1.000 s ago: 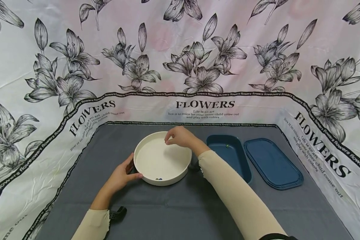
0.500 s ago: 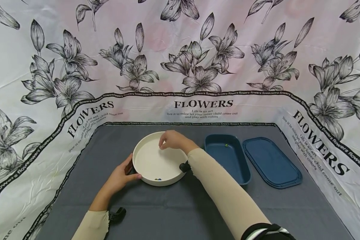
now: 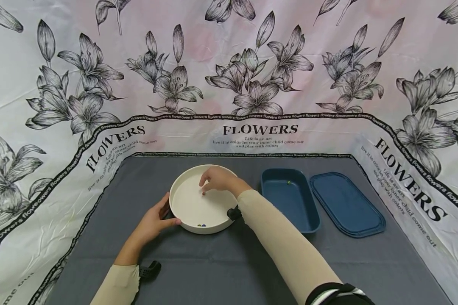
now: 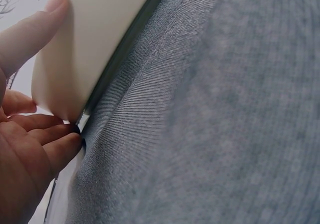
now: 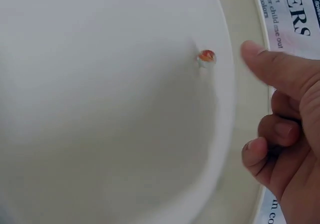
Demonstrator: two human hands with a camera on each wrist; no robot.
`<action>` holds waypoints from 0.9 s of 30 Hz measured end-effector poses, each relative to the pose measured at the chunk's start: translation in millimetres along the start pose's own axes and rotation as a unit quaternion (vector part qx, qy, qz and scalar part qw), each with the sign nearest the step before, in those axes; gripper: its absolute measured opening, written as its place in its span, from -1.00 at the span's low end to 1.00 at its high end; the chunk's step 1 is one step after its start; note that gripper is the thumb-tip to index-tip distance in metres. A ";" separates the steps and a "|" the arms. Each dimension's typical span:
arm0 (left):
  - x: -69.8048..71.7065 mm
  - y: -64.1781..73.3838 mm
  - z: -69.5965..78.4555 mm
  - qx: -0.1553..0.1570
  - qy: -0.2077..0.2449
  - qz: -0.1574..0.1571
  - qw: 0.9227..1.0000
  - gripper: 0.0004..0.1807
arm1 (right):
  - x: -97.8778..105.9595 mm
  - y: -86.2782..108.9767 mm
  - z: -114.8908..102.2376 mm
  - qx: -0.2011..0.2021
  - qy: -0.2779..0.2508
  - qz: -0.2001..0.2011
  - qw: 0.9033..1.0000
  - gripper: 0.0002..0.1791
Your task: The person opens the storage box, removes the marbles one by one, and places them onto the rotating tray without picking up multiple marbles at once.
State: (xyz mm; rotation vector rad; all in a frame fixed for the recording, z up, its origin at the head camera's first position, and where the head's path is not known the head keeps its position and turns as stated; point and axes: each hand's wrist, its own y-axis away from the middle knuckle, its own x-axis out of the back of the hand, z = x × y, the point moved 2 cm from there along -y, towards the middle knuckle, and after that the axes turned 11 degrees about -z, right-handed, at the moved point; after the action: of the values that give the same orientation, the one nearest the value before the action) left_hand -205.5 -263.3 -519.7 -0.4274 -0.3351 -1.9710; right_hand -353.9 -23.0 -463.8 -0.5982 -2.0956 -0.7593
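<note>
A round white tray (image 3: 187, 203) sits on the grey cloth. My left hand (image 3: 152, 226) holds its left side; in the left wrist view the thumb (image 4: 35, 36) presses the wall while the fingers (image 4: 62, 146) reach to the lower edge. Over the tray, my right hand (image 3: 219, 180) has its thumb out and other fingers loosely curled, nothing between them. Just below its fingertips is a glass marble (image 5: 206, 58), clear with orange inside. More small marbles (image 3: 201, 225), blue and yellowish, lie against the tray's near wall.
Right of the tray stands a blue rectangular container (image 3: 294, 203) with a small green marble (image 3: 289, 183) inside. Its blue lid (image 3: 347, 205) lies flat beside it. A flower-printed cloth (image 3: 259, 93) rises behind the table.
My right hand has moved left and slightly down over the tray, and its fingers have let go of the orange marble, which now shows below them. The left hand has stayed on the tray.
</note>
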 end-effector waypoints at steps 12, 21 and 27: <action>0.4 1.0 -2.3 0.004 -0.002 -0.002 1.000 0.25 | 41.2 43.5 -2.7 0.014 -0.011 0.066 0.998 -0.72; 4.4 3.8 -2.7 0.012 -0.007 0.003 1.000 0.28 | 61.7 80.4 7.9 0.014 -0.008 0.112 0.994 -0.72; 2.5 2.2 -1.5 0.001 0.006 -0.005 1.000 0.28 | 71.2 108.4 28.6 0.003 0.001 0.157 0.988 -0.76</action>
State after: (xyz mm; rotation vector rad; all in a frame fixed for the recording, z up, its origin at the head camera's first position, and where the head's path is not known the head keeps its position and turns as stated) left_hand -204.7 -266.9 -519.9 -0.4137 -0.3327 -1.9819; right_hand -339.9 84.1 -386.5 -0.8979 -1.9384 -0.5717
